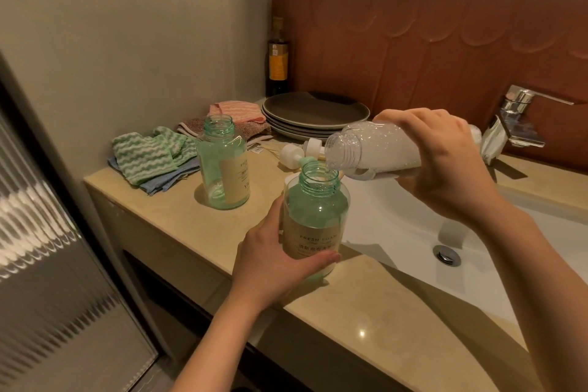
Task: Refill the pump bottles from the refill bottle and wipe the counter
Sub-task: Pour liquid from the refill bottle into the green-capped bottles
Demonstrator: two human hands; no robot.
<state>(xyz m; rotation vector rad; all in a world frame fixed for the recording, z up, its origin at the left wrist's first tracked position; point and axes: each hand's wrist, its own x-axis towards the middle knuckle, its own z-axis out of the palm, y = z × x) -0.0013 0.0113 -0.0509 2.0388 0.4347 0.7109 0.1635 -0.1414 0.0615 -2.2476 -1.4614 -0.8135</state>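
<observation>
Your left hand (273, 251) grips the near pump bottle (315, 216), uncapped and upright, at the counter (178, 213) edge by the sink (397, 232). Your right hand (445, 162) wraps the refill bottle (372, 149), tipped, with its mouth at the pump bottle's neck. The second pump bottle (222, 165) stands open behind, beside the cloths (149, 153).

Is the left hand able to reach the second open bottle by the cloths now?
Probably not yet: the left hand grips the bottle being filled. The way to the second bottle looks clear once it lets go.
</observation>
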